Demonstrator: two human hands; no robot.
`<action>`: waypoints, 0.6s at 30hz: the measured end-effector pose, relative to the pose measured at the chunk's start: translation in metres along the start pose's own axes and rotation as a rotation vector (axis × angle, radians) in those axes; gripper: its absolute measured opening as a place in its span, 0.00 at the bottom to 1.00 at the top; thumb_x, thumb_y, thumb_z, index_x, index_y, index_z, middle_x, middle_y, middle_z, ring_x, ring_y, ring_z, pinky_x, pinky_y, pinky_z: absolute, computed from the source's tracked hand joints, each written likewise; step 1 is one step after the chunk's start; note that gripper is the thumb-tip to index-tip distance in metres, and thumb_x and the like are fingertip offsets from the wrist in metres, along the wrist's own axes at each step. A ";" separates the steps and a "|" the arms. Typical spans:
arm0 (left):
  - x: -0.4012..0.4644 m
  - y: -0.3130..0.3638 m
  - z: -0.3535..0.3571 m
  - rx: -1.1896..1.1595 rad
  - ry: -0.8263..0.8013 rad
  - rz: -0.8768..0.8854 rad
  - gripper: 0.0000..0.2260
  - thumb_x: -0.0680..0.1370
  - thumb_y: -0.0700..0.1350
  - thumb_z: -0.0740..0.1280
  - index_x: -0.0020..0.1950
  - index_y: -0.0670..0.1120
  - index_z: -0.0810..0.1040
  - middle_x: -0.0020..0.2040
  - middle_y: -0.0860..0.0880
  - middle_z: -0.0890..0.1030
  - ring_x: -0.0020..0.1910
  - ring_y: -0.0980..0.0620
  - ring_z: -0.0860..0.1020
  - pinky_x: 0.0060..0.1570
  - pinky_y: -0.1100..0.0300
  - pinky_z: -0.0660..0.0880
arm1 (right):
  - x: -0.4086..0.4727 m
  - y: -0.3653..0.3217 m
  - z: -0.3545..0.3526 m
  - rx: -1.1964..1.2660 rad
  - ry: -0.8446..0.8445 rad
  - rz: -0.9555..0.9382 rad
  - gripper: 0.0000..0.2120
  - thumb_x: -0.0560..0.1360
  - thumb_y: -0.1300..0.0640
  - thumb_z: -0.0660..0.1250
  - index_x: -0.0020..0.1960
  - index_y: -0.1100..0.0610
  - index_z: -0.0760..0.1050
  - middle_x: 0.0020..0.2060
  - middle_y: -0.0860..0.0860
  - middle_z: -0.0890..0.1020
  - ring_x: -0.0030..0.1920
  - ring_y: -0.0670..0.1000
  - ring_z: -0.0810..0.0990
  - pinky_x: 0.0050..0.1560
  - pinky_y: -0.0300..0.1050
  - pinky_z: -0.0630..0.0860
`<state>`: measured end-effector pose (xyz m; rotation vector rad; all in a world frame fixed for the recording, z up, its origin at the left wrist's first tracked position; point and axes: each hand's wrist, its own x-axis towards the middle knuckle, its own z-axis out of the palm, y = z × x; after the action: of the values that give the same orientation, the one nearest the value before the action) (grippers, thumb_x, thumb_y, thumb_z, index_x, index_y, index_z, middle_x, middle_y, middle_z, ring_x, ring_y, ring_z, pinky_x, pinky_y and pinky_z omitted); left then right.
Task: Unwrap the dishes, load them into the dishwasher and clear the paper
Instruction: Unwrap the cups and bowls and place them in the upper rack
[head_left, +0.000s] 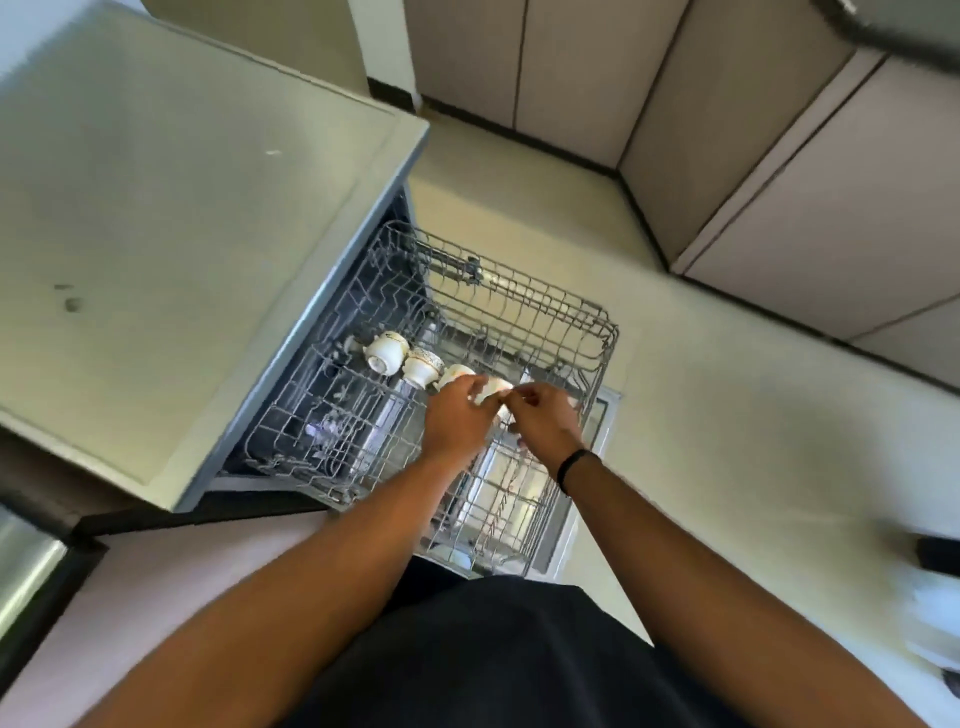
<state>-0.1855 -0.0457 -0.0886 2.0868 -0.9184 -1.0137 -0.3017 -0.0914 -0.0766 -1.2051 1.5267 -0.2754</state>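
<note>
The dishwasher's upper wire rack (597, 332) is pulled out over the open door. White teacups with gold trim stand in a row in it: one (385, 352) at the left, a second (422, 368) beside it, a third (456, 375) partly behind my fingers. My left hand (457, 415) and my right hand (545, 415) meet over the rack at a further white cup (496, 388). Fingers of both hands curl around it. The cup is mostly hidden and the frame is blurred. No wrapping paper shows.
A pale countertop (182, 218) fills the left, above the dishwasher. Beige cabinet doors (779, 156) line the far and right walls, with cream floor (727, 441) between. A dark object (937, 553) and something white lie at the right edge. A black band circles my right wrist.
</note>
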 end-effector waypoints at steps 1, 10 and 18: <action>-0.005 0.000 -0.006 -0.014 0.029 -0.010 0.15 0.79 0.49 0.71 0.64 0.46 0.80 0.59 0.50 0.82 0.55 0.51 0.81 0.54 0.56 0.77 | -0.005 -0.007 0.003 0.007 -0.033 -0.029 0.07 0.77 0.49 0.67 0.51 0.51 0.80 0.44 0.50 0.86 0.43 0.53 0.85 0.43 0.51 0.84; -0.053 -0.018 -0.107 -0.199 0.374 -0.065 0.16 0.77 0.48 0.73 0.63 0.44 0.80 0.55 0.52 0.81 0.49 0.56 0.81 0.53 0.60 0.77 | -0.041 -0.075 0.065 -0.025 -0.298 -0.276 0.09 0.72 0.49 0.68 0.44 0.53 0.80 0.40 0.56 0.86 0.37 0.58 0.84 0.43 0.58 0.81; -0.102 -0.067 -0.211 -0.329 0.710 -0.178 0.13 0.79 0.46 0.72 0.62 0.45 0.80 0.55 0.48 0.83 0.45 0.53 0.82 0.37 0.73 0.75 | -0.098 -0.128 0.173 -0.168 -0.526 -0.489 0.08 0.79 0.51 0.69 0.49 0.56 0.81 0.43 0.57 0.86 0.44 0.59 0.85 0.48 0.60 0.83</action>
<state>-0.0355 0.1224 0.0049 2.0315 -0.1959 -0.3960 -0.1027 0.0001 0.0120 -1.6266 0.8021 -0.1319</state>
